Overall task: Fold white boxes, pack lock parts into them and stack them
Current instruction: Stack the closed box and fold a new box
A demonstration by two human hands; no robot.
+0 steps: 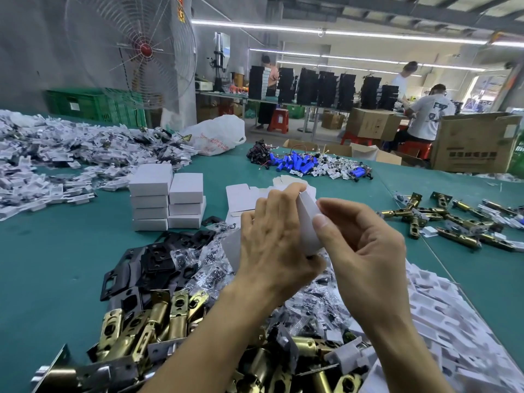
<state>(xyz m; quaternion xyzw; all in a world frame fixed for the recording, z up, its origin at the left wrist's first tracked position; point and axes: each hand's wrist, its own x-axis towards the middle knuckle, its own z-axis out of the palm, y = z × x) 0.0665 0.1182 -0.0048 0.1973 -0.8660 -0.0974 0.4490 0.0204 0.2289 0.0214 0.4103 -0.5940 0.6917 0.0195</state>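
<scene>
Above the heap of brass latches (158, 316) at the near edge of the bench (56, 265), our left hand (272, 245) curls its fingers round one side of a half-formed white box (309, 222) while our right hand (360, 239) pinches the other, thumb on top, holding it tilted in the air. We judge an uneven squeeze could crease the thin card off its fold lines, or drop it among the bagged screws (204, 265) below. Beyond lie flat blanks (243, 197) and stacked boxes (167, 197).
</scene>
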